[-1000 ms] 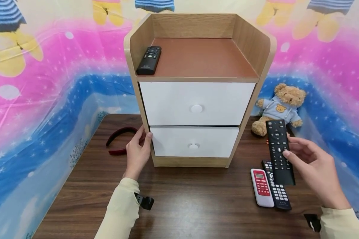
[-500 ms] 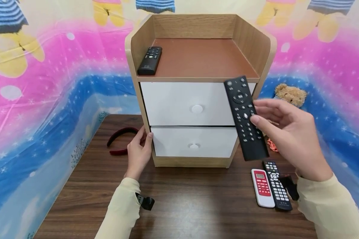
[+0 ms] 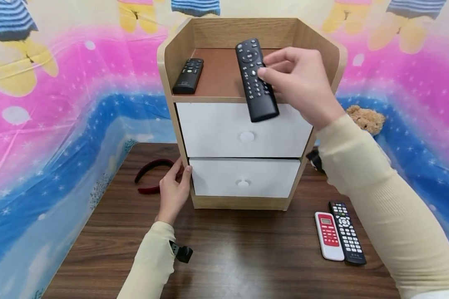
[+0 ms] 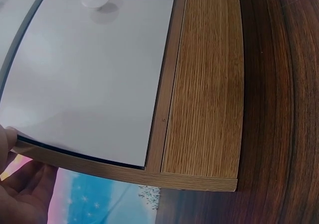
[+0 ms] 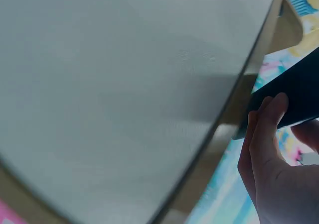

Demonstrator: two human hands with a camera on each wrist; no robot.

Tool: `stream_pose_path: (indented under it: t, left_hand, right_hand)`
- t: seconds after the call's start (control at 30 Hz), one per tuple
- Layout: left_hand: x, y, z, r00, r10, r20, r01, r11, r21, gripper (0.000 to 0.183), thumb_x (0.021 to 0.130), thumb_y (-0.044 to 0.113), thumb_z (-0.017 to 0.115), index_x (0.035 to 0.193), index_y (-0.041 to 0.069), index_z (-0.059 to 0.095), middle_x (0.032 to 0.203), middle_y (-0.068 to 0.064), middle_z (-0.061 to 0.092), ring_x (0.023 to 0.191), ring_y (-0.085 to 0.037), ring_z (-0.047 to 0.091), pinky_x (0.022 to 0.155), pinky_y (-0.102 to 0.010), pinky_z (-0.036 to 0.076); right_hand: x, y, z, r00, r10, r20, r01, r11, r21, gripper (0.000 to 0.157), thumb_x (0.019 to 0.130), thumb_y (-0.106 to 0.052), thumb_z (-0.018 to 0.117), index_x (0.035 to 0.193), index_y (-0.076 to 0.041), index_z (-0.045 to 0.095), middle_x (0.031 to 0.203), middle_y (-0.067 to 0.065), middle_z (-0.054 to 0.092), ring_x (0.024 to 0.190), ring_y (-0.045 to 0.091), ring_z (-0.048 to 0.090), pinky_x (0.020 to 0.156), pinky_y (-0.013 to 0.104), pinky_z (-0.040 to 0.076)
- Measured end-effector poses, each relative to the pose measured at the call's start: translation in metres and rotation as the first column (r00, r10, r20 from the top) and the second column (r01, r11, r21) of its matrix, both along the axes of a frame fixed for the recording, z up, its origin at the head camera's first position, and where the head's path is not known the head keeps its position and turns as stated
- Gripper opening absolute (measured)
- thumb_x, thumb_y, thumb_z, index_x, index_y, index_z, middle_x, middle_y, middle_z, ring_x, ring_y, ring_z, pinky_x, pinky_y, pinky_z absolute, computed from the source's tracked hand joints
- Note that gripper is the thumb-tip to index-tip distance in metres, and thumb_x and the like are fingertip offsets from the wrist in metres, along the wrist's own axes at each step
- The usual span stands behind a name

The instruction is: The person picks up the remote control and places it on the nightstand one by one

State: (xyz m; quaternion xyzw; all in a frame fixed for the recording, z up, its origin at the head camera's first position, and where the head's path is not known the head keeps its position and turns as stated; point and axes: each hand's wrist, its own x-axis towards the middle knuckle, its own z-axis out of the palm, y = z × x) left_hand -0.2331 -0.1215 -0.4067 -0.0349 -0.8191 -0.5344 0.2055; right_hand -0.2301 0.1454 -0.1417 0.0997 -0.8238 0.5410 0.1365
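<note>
My right hand (image 3: 299,81) pinches a black remote control (image 3: 255,79) between thumb and fingers, in front of the small cabinet's brown top shelf (image 3: 224,70). In the right wrist view the fingers (image 5: 269,114) lie against the remote's dark underside (image 5: 294,92). With thumb in front and fingers behind, my left hand (image 3: 173,191) grips the left side edge of the wooden cabinet (image 3: 239,202) beside the lower white drawer (image 3: 217,176). The left wrist view has that thumb (image 4: 6,139) at the drawer's edge. Another black remote (image 3: 188,75) lies on the shelf's left side.
A white-and-red remote (image 3: 329,236) and a black remote with white buttons (image 3: 347,233) lie side by side on the table (image 3: 224,257) at right. A dark red headband (image 3: 149,168) lies left of the cabinet. A teddy bear (image 3: 366,119) sits at right, partly hidden by my sleeve.
My right hand has carried the black remote up and left, from above the table's right side to the front of the top shelf. My left hand has stayed at the cabinet's side.
</note>
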Motion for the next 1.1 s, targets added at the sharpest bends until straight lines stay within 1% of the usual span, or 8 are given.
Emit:
stream_pose_path:
  t: [0.13, 0.27, 0.43, 0.5, 0.7, 0.8, 0.97, 1.1]
  left_hand:
    - [-0.002, 0.0, -0.001, 1.0, 0.008, -0.012, -0.008, 1.0, 0.006, 0.048, 0.102, 0.03, 0.057, 0.146, 0.011, 0.051, 0.119, -0.015, 0.067, 0.105, -0.027, 0.064, 0.088, -0.044, 0.054]
    - [-0.003, 0.0, -0.001, 1.0, 0.01, -0.006, -0.01, 1.0, 0.009, 0.047, 0.103, 0.03, 0.056, 0.146, 0.011, 0.051, 0.117, -0.015, 0.067, 0.102, -0.026, 0.064, 0.085, -0.044, 0.054]
    - [-0.002, 0.001, -0.001, 1.0, 0.003, 0.004, -0.003, 1.0, 0.0, 0.047, 0.102, 0.029, 0.056, 0.145, 0.01, 0.053, 0.118, -0.015, 0.067, 0.103, -0.026, 0.064, 0.084, -0.043, 0.054]
    - [-0.002, 0.001, -0.001, 1.0, 0.008, -0.001, -0.008, 1.0, -0.002, 0.046, 0.102, 0.029, 0.057, 0.144, 0.01, 0.053, 0.116, -0.016, 0.067, 0.102, -0.027, 0.064, 0.085, -0.043, 0.054]
    - [-0.001, -0.002, -0.001, 1.0, 0.018, -0.001, -0.018, 1.0, -0.006, 0.048, 0.102, 0.031, 0.057, 0.145, 0.009, 0.053, 0.118, -0.016, 0.067, 0.104, -0.027, 0.063, 0.087, -0.044, 0.053]
    - [0.0, -0.003, -0.001, 1.0, 0.007, 0.007, -0.007, 1.0, -0.004, 0.05, 0.102, 0.033, 0.056, 0.146, 0.009, 0.051, 0.121, -0.017, 0.066, 0.106, -0.028, 0.063, 0.089, -0.044, 0.053]
    - [0.0, -0.002, 0.0, 1.0, -0.002, 0.001, 0.002, 1.0, 0.003, 0.05, 0.102, 0.033, 0.056, 0.146, 0.01, 0.051, 0.12, -0.017, 0.066, 0.105, -0.028, 0.064, 0.089, -0.045, 0.053]
    - [0.0, -0.001, 0.0, 1.0, 0.002, 0.006, -0.002, 1.0, 0.001, 0.048, 0.102, 0.031, 0.057, 0.145, 0.009, 0.052, 0.119, -0.016, 0.066, 0.105, -0.027, 0.064, 0.088, -0.044, 0.054]
  right_hand:
    - [-0.029, -0.02, 0.011, 0.996, 0.003, 0.092, 0.0, 0.999, -0.038, 0.032, 0.093, -0.018, 0.071, 0.121, -0.003, 0.065, 0.123, 0.009, 0.063, 0.106, 0.019, 0.065, 0.086, 0.028, 0.057]
    - [-0.051, -0.038, 0.014, 0.982, -0.005, 0.19, 0.017, 0.998, -0.061, 0.03, 0.093, -0.021, 0.07, 0.12, -0.007, 0.067, 0.13, 0.005, 0.058, 0.108, 0.02, 0.064, 0.087, 0.029, 0.057]
    - [-0.066, -0.054, 0.012, 0.952, -0.02, 0.305, 0.048, 0.995, -0.084, 0.025, 0.093, -0.023, 0.071, 0.116, -0.013, 0.07, 0.129, 0.002, 0.057, 0.102, 0.021, 0.067, 0.079, 0.032, 0.06]
    - [-0.07, -0.059, 0.012, 0.945, -0.022, 0.326, 0.055, 0.994, -0.093, 0.024, 0.093, -0.022, 0.071, 0.115, -0.013, 0.071, 0.128, 0.003, 0.058, 0.101, 0.021, 0.067, 0.078, 0.032, 0.06]
    - [-0.081, -0.075, 0.015, 0.952, -0.029, 0.306, 0.048, 0.997, -0.055, 0.024, 0.093, -0.021, 0.071, 0.114, -0.009, 0.072, 0.13, 0.002, 0.057, 0.102, 0.016, 0.063, 0.084, 0.022, 0.056]
    - [-0.085, -0.08, 0.014, 0.955, -0.026, 0.295, 0.035, 0.999, -0.025, 0.026, 0.093, -0.021, 0.071, 0.114, -0.007, 0.072, 0.13, 0.003, 0.057, 0.097, 0.014, 0.065, 0.08, 0.018, 0.056]
    - [-0.086, -0.084, 0.012, 0.961, -0.041, 0.272, 0.033, 0.999, 0.033, 0.027, 0.093, -0.025, 0.071, 0.114, -0.009, 0.072, 0.128, 0.005, 0.059, 0.078, 0.008, 0.064, 0.076, 0.018, 0.054]
    - [-0.086, -0.083, 0.01, 0.959, -0.058, 0.278, 0.039, 0.996, 0.076, 0.027, 0.094, -0.028, 0.07, 0.116, -0.011, 0.073, 0.128, 0.005, 0.06, 0.08, 0.008, 0.065, 0.074, 0.02, 0.055]
